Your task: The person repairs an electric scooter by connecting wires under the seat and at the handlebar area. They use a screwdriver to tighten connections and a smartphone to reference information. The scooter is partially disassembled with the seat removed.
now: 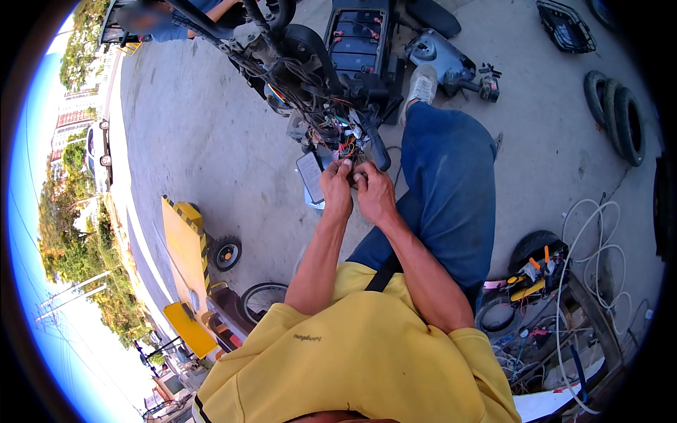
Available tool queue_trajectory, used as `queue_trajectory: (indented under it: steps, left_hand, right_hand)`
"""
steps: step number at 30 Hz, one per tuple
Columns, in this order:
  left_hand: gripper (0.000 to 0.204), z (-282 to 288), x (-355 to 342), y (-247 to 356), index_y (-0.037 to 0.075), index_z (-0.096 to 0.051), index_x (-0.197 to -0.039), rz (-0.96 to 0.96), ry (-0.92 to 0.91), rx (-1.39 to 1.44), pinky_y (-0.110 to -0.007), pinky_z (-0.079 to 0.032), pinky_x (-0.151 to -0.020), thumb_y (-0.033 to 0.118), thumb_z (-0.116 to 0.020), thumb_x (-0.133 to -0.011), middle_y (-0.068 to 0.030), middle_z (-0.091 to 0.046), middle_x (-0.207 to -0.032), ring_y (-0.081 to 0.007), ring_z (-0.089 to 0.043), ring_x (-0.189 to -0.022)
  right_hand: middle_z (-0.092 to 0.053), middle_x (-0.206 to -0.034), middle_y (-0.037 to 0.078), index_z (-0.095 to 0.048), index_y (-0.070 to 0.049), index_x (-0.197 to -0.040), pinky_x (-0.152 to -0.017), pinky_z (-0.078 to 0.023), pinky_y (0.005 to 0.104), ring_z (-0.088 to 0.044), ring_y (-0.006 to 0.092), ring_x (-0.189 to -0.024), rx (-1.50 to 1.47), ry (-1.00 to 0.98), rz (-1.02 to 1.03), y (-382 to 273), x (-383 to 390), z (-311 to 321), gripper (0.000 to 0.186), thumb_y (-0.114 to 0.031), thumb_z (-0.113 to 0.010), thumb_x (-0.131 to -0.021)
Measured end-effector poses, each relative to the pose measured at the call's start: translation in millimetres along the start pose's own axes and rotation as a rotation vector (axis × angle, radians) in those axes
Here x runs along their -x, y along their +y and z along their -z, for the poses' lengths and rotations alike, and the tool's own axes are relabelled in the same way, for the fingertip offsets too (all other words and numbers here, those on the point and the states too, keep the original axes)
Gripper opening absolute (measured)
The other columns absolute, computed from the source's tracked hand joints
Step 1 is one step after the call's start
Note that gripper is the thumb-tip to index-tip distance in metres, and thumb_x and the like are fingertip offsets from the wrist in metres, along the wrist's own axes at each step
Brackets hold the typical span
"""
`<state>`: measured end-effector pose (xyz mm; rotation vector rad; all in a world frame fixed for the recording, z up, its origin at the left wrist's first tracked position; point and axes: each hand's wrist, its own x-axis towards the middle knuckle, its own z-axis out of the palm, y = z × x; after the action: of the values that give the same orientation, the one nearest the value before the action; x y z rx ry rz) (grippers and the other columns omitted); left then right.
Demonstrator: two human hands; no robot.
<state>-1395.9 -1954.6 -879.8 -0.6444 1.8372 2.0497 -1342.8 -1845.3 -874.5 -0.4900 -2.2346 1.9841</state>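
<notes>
My left hand [337, 185] is closed in a pinch at the lower end of a bundle of thin coloured wires [347, 146] on a dark, partly stripped scooter frame [310, 84]. Beside it my right hand [375, 190] has thumb and fingers pressed together at the same wires; what exactly sits between its fingertips is too small to name. A black curved tube [381, 155] hangs just right of the wires. Left of my hands lies a phone [309, 176] with a lit screen. Above them is an open battery box [356, 42] holding several black cells.
Another person [183, 25] is at upper left. A grey body panel [441, 60] lies by my foot, tyres [627, 127] and a basket [564, 25] at right. Tools [529, 278] and a looped hose [599, 247] are lower right. A yellow wheeled platform [183, 247] stands at lower left.
</notes>
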Motion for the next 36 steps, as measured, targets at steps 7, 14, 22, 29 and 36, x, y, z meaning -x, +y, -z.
queue_trajectory:
  steps: [7, 14, 22, 29, 36]
  left_hand:
    - [0.016, -10, 9, 11, -0.003, -0.057, -0.115, 0.092, -0.058, 0.213, -0.032, -0.054, -0.076, 0.008, -0.058, -0.104, -0.0093, -0.062, -0.098, -0.0185, -0.064, -0.086]
    - [0.016, -16, 14, 18, -0.003, -0.060, -0.113, 0.110, -0.010, 0.095, -0.031, -0.053, -0.071, 0.011, -0.059, -0.104, -0.0055, -0.063, -0.093, -0.0164, -0.062, -0.079]
    - [0.017, 13, 5, 17, 0.000, -0.064, -0.107, 0.075, -0.022, 0.032, -0.031, -0.059, -0.072, 0.017, -0.063, -0.105, -0.0063, -0.068, -0.091, -0.0159, -0.066, -0.077]
    - [0.020, 18, 9, 8, 0.001, -0.064, -0.109, 0.017, -0.074, 0.108, -0.032, -0.060, -0.076, 0.020, -0.063, -0.106, -0.0076, -0.069, -0.096, -0.0173, -0.068, -0.085]
    - [0.018, 11, 9, 9, -0.001, -0.067, -0.111, -0.146, -0.037, -0.162, -0.026, -0.056, -0.069, 0.015, -0.068, -0.103, -0.0043, -0.070, -0.091, -0.0105, -0.065, -0.077]
  right_hand:
    - [-0.071, -0.092, 0.021, -0.068, -0.006, -0.103, -0.082, -0.051, 0.0518, -0.068, 0.0421, -0.092, -0.076, -0.103, -0.189, 2, -3, 9, 0.013, -0.016, -0.063, -0.096]
    - [-0.069, -0.082, 0.013, -0.068, -0.001, -0.102, -0.072, -0.052, 0.0391, -0.067, 0.0241, -0.075, -0.054, -0.057, -0.111, 4, -2, 10, 0.009, -0.006, -0.064, -0.095]
    - [-0.065, -0.100, 0.015, -0.072, -0.006, -0.104, -0.083, -0.053, 0.0420, -0.066, 0.0338, -0.093, -0.064, -0.038, -0.140, -2, 5, 22, 0.012, -0.008, -0.070, -0.092]
    - [-0.065, -0.105, 0.015, -0.073, -0.005, -0.102, -0.085, -0.053, 0.0438, -0.066, 0.0344, -0.095, 0.088, -0.014, -0.068, -8, 8, 21, 0.011, -0.005, -0.071, -0.091]
    - [-0.064, -0.104, 0.012, -0.074, -0.004, -0.098, -0.087, -0.052, 0.0412, -0.065, 0.0322, -0.099, 0.122, 0.044, 0.012, -4, 9, 19, 0.011, 0.000, -0.072, -0.088]
